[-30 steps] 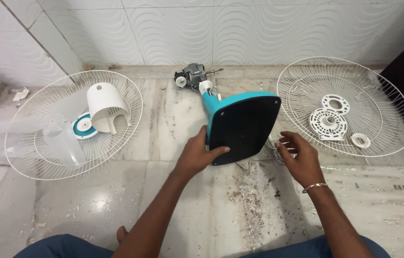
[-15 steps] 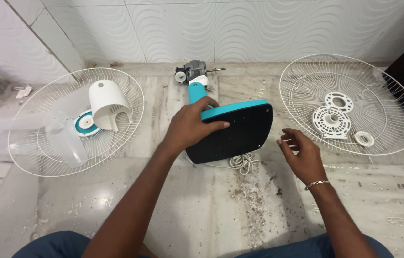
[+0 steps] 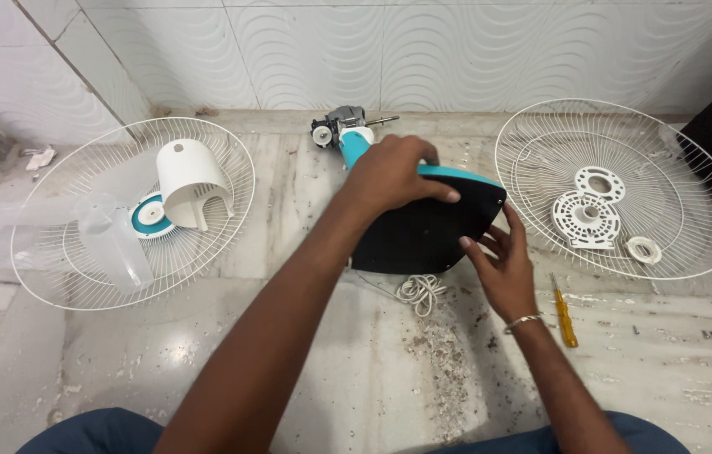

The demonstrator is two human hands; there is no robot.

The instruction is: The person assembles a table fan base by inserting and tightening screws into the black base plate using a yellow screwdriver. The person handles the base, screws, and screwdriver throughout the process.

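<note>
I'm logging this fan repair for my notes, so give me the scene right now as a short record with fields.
Setting: marble floor by a white tiled wall
Left hand: grips top edge of the teal fan base with black underside
Right hand: touches the base's lower right edge
Motor: bare, at the stand's far end
Left wire grille: holds clear blade, white motor cover
Right wire grille: holds white plastic rings
Yellow screwdriver: on floor
White cord: coiled under base

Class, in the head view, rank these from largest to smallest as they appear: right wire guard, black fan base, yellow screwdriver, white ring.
1. right wire guard
2. black fan base
3. yellow screwdriver
4. white ring
</note>
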